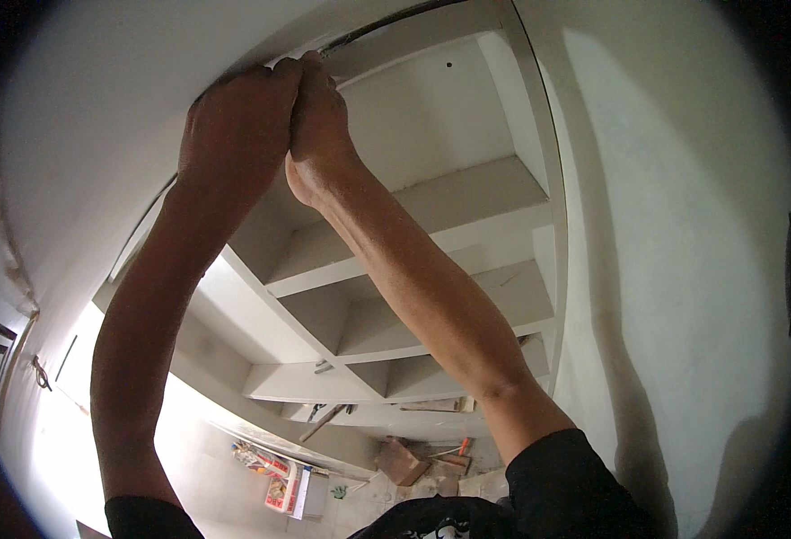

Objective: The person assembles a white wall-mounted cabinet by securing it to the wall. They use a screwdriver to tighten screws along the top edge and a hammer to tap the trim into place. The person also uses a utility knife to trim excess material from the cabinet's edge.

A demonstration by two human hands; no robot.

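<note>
1. Two hands are up high, pressed close together at the top edge of a white shelf unit (431, 207).
2. The left hand (238, 135) is curled, with its fingers bent over the top edge (360, 40), where a thin dark gap shows.
3. The right hand (319, 126) touches the left one, and its fingers are bent at the same spot. I cannot tell if either hand is holding anything.
4. Both arms reach up from the bottom of the view, with black sleeves (562, 481).
5. The shelf unit has many open boxes, and a white wall (683, 269) is beside it on the right.
6. Far below, on the floor, lie a red brick (400, 460), a small colourful box (279, 490) and some tools.
</note>
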